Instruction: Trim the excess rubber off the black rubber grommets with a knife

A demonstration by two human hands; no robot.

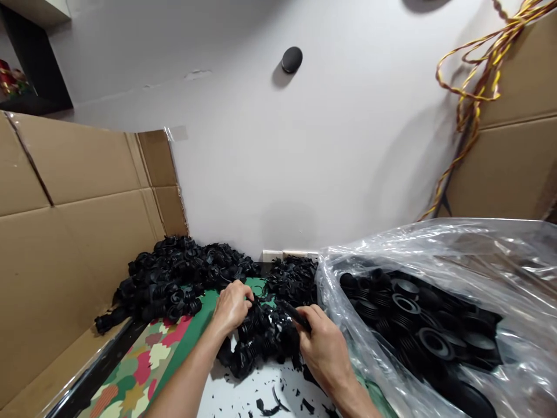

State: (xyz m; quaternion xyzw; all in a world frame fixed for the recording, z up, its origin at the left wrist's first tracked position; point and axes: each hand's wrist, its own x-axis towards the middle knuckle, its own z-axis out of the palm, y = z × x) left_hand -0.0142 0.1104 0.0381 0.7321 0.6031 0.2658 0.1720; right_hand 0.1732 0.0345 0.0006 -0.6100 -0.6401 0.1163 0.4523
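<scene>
My left hand (234,306) is closed in a pinch, with a small black rubber piece (256,301) at its fingertips, partly hidden. My right hand (324,343) grips a tool with a black handle (300,319), its tip pointing toward my left hand; the kind of blade is too dark to tell. Between and below both hands lies a heap of ribbed black rubber parts (250,351). Black trimmings (278,400) are scattered on the white surface (226,395) in front of me.
A larger pile of ribbed black rubber parts (187,273) stands at left against a cardboard wall (96,232). Thin black scraps (292,277) are heaped at the back. On the right, a clear plastic bag (348,348) holds more ribbed parts (404,313). Yellow-brown twisted wire (483,75) hangs above.
</scene>
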